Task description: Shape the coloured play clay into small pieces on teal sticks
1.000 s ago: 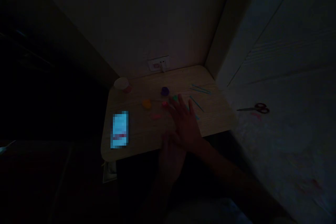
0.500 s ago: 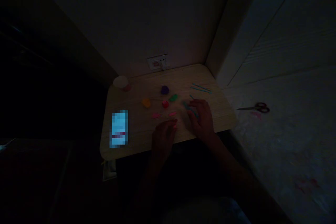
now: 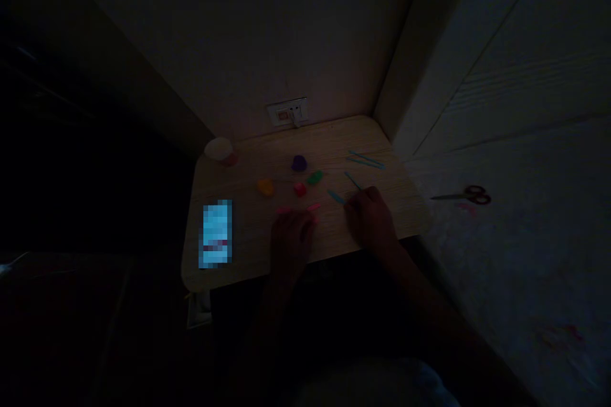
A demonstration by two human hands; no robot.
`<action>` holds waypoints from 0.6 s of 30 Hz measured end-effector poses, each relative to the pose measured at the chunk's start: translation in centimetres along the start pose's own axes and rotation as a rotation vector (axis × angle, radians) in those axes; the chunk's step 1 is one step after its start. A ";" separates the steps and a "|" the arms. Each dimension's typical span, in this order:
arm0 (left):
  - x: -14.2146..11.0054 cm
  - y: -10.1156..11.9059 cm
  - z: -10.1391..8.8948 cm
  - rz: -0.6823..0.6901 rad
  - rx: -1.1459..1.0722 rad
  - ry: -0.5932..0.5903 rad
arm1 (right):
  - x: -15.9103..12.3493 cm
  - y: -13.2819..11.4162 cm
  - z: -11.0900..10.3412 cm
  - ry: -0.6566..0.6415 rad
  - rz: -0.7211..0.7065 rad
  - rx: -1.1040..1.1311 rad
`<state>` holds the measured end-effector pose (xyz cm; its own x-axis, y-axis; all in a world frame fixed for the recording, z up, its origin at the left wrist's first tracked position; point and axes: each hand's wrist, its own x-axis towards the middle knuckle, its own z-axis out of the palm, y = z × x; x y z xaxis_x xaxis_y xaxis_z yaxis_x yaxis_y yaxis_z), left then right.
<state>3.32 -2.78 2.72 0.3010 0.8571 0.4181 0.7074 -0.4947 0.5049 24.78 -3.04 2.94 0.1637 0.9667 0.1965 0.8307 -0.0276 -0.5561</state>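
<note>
The scene is very dim. My left hand (image 3: 292, 238) is at the table's front edge, fingers curled, with a small pink clay piece (image 3: 316, 220) at its fingertips. Just beyond lie two flat pink clay strips (image 3: 313, 207). My right hand (image 3: 371, 216) is closed around one end of a blue clay tool (image 3: 336, 196), whose flat tip points left. A thin blue stick (image 3: 352, 180) lies just past its knuckles. Lumps of red clay (image 3: 300, 189), green clay (image 3: 315, 177), orange clay (image 3: 265, 187) and purple clay (image 3: 299, 163) sit mid-table.
A lit phone (image 3: 216, 234) lies at the table's left. Behind it stands a pale cup (image 3: 220, 149). Two blue sticks (image 3: 365, 160) lie at the back right of the wooden table (image 3: 258, 261). Scissors (image 3: 462, 196) rest off to the right. A wall socket (image 3: 287, 112) is behind.
My right hand has moved slightly right and closed its fingers at the blue tool. My left hand has shifted a little left and forward, over the pink strips.
</note>
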 end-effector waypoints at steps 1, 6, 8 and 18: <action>0.1 0.0 0.0 0.008 -0.001 -0.011 | 0.2 0.0 -0.1 -0.029 0.014 -0.017; 0.2 -0.1 0.2 0.022 -0.012 -0.031 | 0.8 0.6 0.2 -0.086 -0.037 -0.090; 0.3 -0.1 0.3 0.016 -0.020 -0.039 | 0.6 0.7 0.6 -0.035 -0.055 -0.105; 0.6 0.3 0.1 -0.034 0.013 -0.048 | 0.0 1.3 -0.1 -0.094 -0.077 -0.117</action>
<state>3.84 -2.37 3.05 0.3067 0.8793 0.3644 0.7256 -0.4637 0.5083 25.92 -3.13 2.25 0.0514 0.9866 0.1549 0.8962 0.0229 -0.4431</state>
